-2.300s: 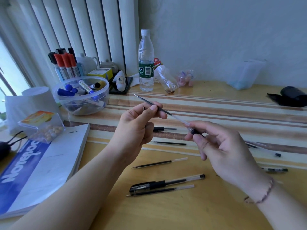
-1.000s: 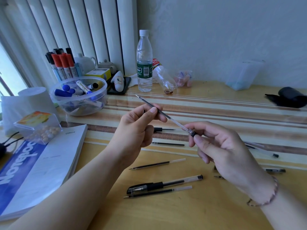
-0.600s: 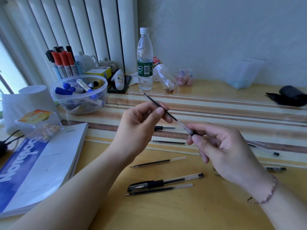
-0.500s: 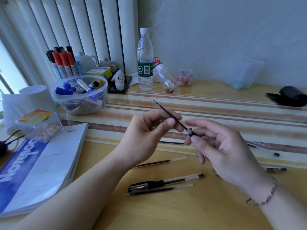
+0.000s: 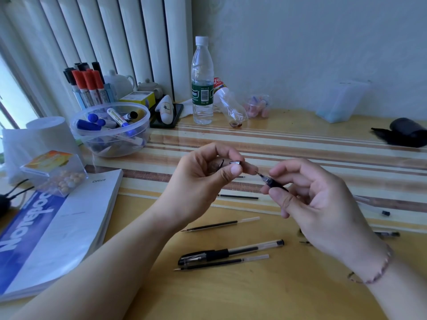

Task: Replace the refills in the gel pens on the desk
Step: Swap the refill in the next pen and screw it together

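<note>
Black-gripped gel pen point(image 5: 273, 184) held tip up-left, capped pen point(image 5: 231, 251) and loose refills point(image 5: 220, 225) lying on desk

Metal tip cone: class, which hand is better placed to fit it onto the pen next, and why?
Left. The left hand already pinches the metal tip cone beside the refill point, while the right hand steadies the pen.

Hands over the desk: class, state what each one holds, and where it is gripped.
Right hand: black-gripped gel pen, at its grip. Left hand: small silver tip cone, between thumb and forefinger.

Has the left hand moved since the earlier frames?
Yes. The left hand has slid right along the refill toward the right hand, further from the clear marker bowl, now pinching the metal tip cone.
</note>
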Demonstrator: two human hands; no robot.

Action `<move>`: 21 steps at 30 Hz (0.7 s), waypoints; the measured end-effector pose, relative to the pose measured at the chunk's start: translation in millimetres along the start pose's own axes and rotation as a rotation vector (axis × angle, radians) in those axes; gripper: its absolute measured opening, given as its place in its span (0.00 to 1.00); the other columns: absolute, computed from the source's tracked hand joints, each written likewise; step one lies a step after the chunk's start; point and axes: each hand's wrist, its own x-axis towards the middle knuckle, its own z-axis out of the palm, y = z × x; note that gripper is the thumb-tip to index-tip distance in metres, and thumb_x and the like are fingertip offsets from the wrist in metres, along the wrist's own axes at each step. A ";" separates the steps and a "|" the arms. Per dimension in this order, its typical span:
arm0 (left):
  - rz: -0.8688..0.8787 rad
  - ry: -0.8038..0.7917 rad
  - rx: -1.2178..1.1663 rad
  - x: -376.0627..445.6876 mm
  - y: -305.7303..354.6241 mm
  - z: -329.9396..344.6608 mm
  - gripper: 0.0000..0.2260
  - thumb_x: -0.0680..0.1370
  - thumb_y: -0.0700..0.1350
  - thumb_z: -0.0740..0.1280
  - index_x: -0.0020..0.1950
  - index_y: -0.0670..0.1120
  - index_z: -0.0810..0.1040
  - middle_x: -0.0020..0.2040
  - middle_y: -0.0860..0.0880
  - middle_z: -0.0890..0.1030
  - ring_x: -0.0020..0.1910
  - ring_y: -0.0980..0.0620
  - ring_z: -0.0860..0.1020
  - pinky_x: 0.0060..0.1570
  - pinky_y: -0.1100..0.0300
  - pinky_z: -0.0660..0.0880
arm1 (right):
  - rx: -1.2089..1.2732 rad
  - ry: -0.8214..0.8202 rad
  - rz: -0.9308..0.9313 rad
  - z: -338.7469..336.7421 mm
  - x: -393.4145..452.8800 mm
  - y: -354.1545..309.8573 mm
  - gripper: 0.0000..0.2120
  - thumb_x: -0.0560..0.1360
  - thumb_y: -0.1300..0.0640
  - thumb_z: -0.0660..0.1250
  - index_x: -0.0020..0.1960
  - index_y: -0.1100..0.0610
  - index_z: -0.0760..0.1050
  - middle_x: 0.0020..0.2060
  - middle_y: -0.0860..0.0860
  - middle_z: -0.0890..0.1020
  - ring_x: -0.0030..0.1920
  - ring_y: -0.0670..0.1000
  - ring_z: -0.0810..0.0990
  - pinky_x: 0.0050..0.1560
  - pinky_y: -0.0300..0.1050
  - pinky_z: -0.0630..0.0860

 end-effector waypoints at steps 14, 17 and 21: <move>0.043 -0.006 0.514 -3.0 -20.3 -0.7 0.03 0.73 0.41 0.74 0.45 0.45 0.83 0.41 0.52 0.85 0.42 0.58 0.83 0.45 0.66 0.77 | -0.417 0.047 -0.111 3.3 -3.6 4.3 0.13 0.64 0.57 0.78 0.44 0.46 0.78 0.28 0.49 0.81 0.29 0.49 0.80 0.32 0.46 0.78; 0.017 0.012 0.474 -2.3 -20.2 -2.6 0.03 0.72 0.42 0.75 0.45 0.46 0.83 0.42 0.49 0.86 0.42 0.53 0.84 0.47 0.58 0.80 | -0.437 0.072 -0.112 0.8 -3.2 5.5 0.06 0.69 0.55 0.74 0.45 0.46 0.82 0.30 0.44 0.83 0.31 0.44 0.81 0.29 0.37 0.76; 0.000 0.020 0.460 -2.6 -21.1 -3.1 0.04 0.72 0.42 0.75 0.44 0.47 0.83 0.42 0.48 0.86 0.43 0.49 0.84 0.48 0.47 0.80 | -0.501 -0.011 -0.092 -1.5 -3.2 2.7 0.12 0.72 0.43 0.63 0.49 0.45 0.81 0.29 0.43 0.80 0.26 0.45 0.77 0.23 0.34 0.68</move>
